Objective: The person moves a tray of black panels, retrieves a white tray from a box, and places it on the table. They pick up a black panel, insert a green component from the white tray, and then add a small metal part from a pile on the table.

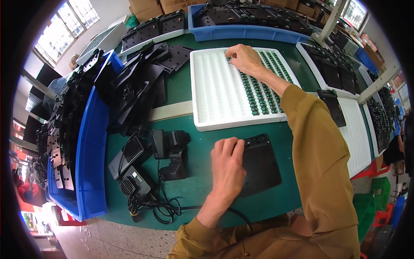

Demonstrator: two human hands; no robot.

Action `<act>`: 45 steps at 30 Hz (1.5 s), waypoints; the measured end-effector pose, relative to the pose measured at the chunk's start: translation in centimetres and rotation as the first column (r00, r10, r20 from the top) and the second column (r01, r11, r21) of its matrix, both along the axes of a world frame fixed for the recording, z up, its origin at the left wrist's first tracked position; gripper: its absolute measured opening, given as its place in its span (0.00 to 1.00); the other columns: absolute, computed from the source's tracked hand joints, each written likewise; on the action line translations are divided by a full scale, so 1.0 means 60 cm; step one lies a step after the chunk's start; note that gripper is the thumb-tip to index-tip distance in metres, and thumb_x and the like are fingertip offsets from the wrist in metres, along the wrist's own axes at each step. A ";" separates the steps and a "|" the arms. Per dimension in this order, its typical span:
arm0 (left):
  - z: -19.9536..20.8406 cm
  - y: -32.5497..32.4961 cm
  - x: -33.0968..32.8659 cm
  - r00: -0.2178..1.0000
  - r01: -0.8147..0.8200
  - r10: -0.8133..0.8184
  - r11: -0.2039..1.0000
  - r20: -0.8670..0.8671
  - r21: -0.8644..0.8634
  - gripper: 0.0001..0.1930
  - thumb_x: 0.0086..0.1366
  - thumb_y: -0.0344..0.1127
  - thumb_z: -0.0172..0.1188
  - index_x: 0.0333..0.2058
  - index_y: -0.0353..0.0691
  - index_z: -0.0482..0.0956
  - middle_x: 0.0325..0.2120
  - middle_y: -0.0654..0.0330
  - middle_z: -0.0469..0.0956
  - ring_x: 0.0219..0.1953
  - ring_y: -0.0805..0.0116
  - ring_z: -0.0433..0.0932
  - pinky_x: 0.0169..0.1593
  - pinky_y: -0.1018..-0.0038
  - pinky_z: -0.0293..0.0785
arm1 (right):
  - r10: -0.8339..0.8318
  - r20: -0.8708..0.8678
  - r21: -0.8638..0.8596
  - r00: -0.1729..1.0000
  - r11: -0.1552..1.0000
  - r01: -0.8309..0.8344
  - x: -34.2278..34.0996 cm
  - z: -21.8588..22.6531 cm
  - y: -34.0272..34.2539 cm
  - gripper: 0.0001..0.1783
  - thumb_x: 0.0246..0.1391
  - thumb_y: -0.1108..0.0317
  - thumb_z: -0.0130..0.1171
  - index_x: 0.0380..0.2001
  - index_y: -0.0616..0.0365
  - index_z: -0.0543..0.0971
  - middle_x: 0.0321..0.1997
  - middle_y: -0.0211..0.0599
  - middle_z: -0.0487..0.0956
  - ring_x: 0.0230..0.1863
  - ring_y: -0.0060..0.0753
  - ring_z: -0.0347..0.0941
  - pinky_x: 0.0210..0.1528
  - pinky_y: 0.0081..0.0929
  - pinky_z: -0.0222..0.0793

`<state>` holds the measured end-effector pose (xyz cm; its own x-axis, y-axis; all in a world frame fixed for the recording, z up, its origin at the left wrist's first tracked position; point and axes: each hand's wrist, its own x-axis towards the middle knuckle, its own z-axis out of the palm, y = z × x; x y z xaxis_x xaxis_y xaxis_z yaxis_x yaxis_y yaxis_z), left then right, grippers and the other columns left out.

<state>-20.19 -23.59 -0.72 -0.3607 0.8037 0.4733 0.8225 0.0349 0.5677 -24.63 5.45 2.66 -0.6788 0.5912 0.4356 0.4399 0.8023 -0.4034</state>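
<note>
Two hands work over a green table (189, 86). Left hand (227, 164) lies palm down, fingers curled loosely, with its fingertips resting on the near-left edge of a flat black plate (258, 166); it presses on the plate rather than gripping it. A small green part (254, 140) sits at the plate's far edge, just beyond the fingertips.

Right hand (243, 58) reaches well ahead of the left, fingers bunched and pointing down onto a white tray (215, 90). Its fingertips touch the far end of the rows of small green chips (258, 93) that fill the tray's right half; whether a chip is pinched between them cannot be told. The tray's left half, on the thumb side of that hand, shows bare ribbed slots.

Left of the left hand stand a black scanner (172, 149) on its stand and a dark box (131, 153), with cables (166, 207) coiled nearer the body. Farther left, a heap of black plates (138, 82) leans against a blue bin (92, 159). Beyond the right hand sits another blue bin (246, 31) full of black parts. Right of the right forearm lies a second white tray (355, 134) with a black plate (332, 107) resting across it.
</note>
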 end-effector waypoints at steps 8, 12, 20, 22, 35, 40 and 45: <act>-0.003 -0.001 0.000 1.000 0.021 -0.022 0.998 -0.020 -0.059 0.26 0.39 0.16 0.57 0.44 0.32 0.73 0.43 0.56 0.70 0.47 0.55 0.67 0.49 0.64 0.65 | -0.133 0.153 0.146 0.979 0.983 0.111 -0.040 -0.019 0.023 0.06 0.38 0.79 0.55 0.23 0.60 0.78 0.29 0.42 0.80 0.34 0.46 0.77 0.34 0.41 0.70; -0.008 0.000 -0.001 1.000 0.017 -0.019 0.998 -0.022 -0.058 0.26 0.40 0.16 0.57 0.44 0.32 0.73 0.43 0.56 0.70 0.48 0.55 0.67 0.50 0.64 0.65 | -0.080 0.137 0.131 0.987 0.989 0.062 -0.041 -0.024 0.036 0.07 0.42 0.78 0.55 0.25 0.63 0.81 0.31 0.51 0.80 0.37 0.52 0.78 0.38 0.45 0.74; 0.001 0.003 0.000 1.000 -0.010 0.009 1.000 -0.007 -0.015 0.19 0.46 0.15 0.55 0.40 0.33 0.75 0.39 0.55 0.73 0.44 0.54 0.69 0.47 0.64 0.66 | -0.058 0.089 -0.056 0.994 0.996 0.063 -0.044 -0.024 0.056 0.06 0.36 0.77 0.64 0.23 0.63 0.81 0.28 0.44 0.81 0.33 0.40 0.78 0.37 0.34 0.72; -0.001 0.003 0.002 1.000 -0.012 0.012 1.000 -0.006 -0.018 0.19 0.47 0.16 0.55 0.40 0.33 0.75 0.39 0.55 0.73 0.44 0.54 0.69 0.47 0.64 0.66 | -0.031 0.073 -0.083 0.997 0.996 0.037 -0.038 -0.024 0.064 0.05 0.36 0.77 0.64 0.23 0.63 0.81 0.28 0.43 0.81 0.33 0.40 0.78 0.37 0.34 0.72; 0.002 0.006 -0.001 0.998 0.034 -0.033 0.999 -0.052 0.003 0.25 0.38 0.15 0.54 0.41 0.32 0.74 0.39 0.55 0.71 0.44 0.54 0.68 0.45 0.64 0.65 | 0.178 -0.316 -0.638 0.932 0.687 -0.348 0.129 0.061 -0.039 0.12 0.56 0.74 0.55 0.43 0.64 0.78 0.27 0.29 0.75 0.26 0.15 0.68 0.31 0.15 0.69; -0.008 -0.001 -0.007 0.998 0.021 -0.021 1.000 -0.065 0.001 0.23 0.39 0.14 0.54 0.40 0.31 0.75 0.38 0.56 0.72 0.43 0.54 0.69 0.44 0.64 0.66 | 0.183 -0.261 -0.810 0.948 0.492 -0.318 0.239 0.043 -0.165 0.13 0.50 0.77 0.58 0.41 0.69 0.78 0.29 0.37 0.80 0.29 0.23 0.76 0.34 0.20 0.75; -0.003 0.001 0.000 0.997 0.033 -0.032 0.999 -0.076 0.007 0.19 0.44 0.14 0.55 0.39 0.31 0.76 0.37 0.55 0.74 0.42 0.54 0.70 0.45 0.64 0.67 | 0.100 -0.197 -0.833 0.975 0.508 -0.221 0.297 0.014 -0.229 0.10 0.52 0.78 0.57 0.38 0.67 0.79 0.31 0.32 0.80 0.31 0.18 0.75 0.36 0.16 0.74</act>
